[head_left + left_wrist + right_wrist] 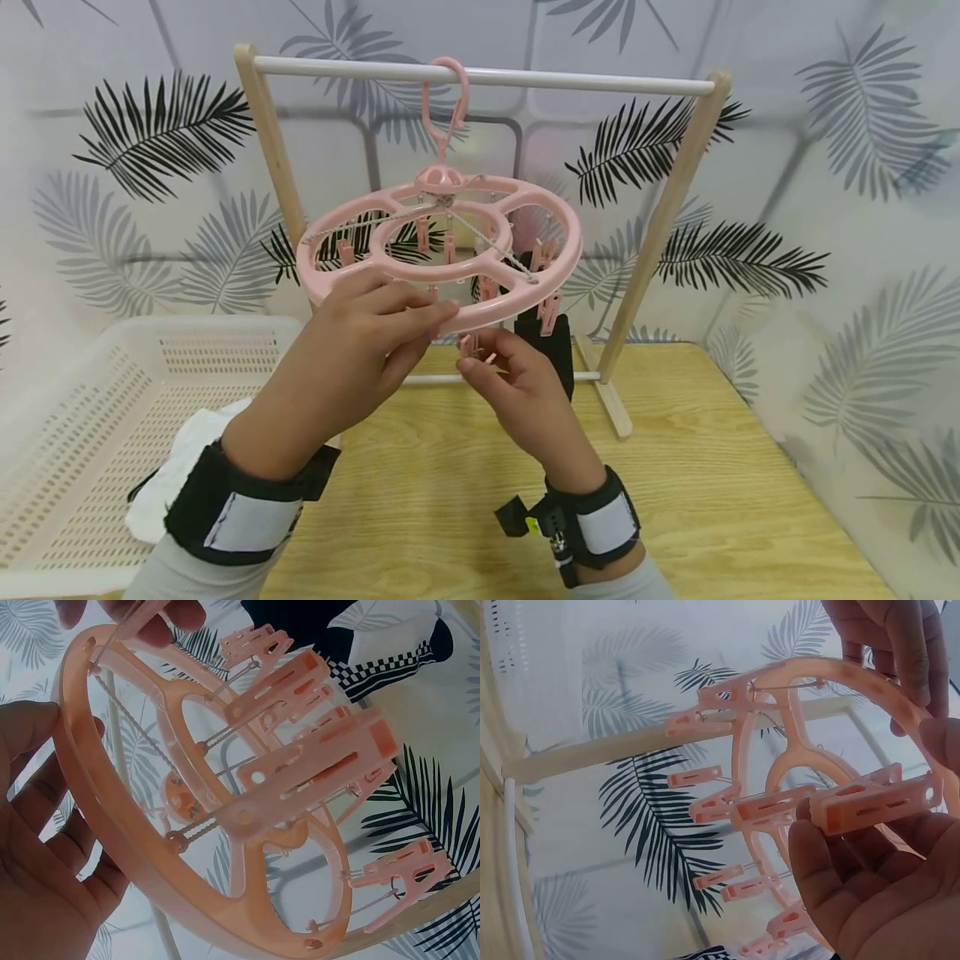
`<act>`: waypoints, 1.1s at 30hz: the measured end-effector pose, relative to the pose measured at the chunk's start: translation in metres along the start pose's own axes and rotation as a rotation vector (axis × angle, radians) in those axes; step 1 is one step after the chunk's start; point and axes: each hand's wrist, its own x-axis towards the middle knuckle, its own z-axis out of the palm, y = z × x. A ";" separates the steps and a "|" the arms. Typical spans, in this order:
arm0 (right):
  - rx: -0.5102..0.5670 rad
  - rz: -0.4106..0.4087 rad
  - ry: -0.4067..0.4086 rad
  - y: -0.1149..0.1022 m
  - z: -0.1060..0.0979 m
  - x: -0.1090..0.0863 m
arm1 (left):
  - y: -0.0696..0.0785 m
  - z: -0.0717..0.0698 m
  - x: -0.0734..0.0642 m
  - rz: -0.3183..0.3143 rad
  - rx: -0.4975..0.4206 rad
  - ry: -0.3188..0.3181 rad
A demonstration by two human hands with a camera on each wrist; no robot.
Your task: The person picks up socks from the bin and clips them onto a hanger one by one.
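Note:
A pink round clip hanger (525, 208) hangs by its hook from the white rod (600, 81) of a wooden rack. My left hand (420, 321) grips the hanger's near rim, fingers over the top; the left wrist view shows that palm (37, 847) against the rim (150, 855). Just under the rim, my right hand (483, 354) pinches a pink clip (874, 806) between thumb and fingers. A black cloth (551, 346) with a checked band (375, 652) hangs from a clip on the hanger's right side.
A white perforated basket (90, 392) stands at the left on the wooden table (712, 500), with a white cloth (187, 458) inside. The rack's wooden legs (660, 225) and lower white bar (450, 379) stand just behind my hands. A leaf-patterned curtain surrounds the table.

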 end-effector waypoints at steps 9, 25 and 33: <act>0.258 -0.001 -0.121 0.001 -0.005 0.002 | 0.001 0.000 -0.001 -0.003 0.004 0.011; 0.287 0.040 -0.040 0.007 -0.005 -0.001 | 0.000 0.002 -0.002 -0.014 0.004 0.005; 0.341 0.060 -0.019 0.008 -0.005 -0.002 | 0.005 0.010 -0.003 -0.048 0.007 0.044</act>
